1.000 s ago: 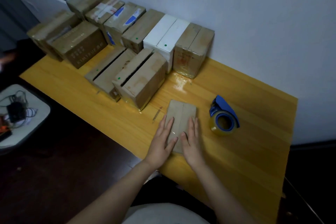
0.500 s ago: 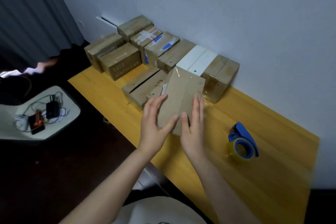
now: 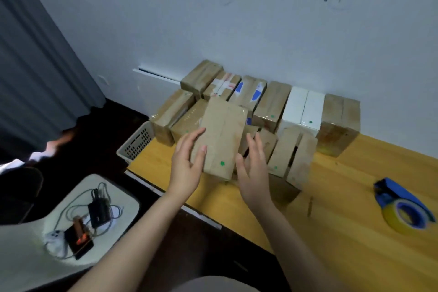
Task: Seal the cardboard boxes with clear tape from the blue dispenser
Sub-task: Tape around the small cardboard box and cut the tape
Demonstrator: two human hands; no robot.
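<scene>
Head view: a cardboard box (image 3: pixel 220 135) with a green dot is up off the yellow table (image 3: pixel 343 239), between 2 bare hands. The left hand (image 3: pixel 187 163) presses its left edge, fingers straight, thumb on its face. The right hand (image 3: pixel 254 170), fingers spread, is just beside its right edge; contact unclear. The blue tape dispenser (image 3: pixel 403 208) lies well right of that hand.

Bare left grip (image 3: pixel 187 168), bare right grip (image 3: pixel 254 173), bare forearms (image 3: pixel 132 232), pale garment (image 3: pixel 211 285)
</scene>
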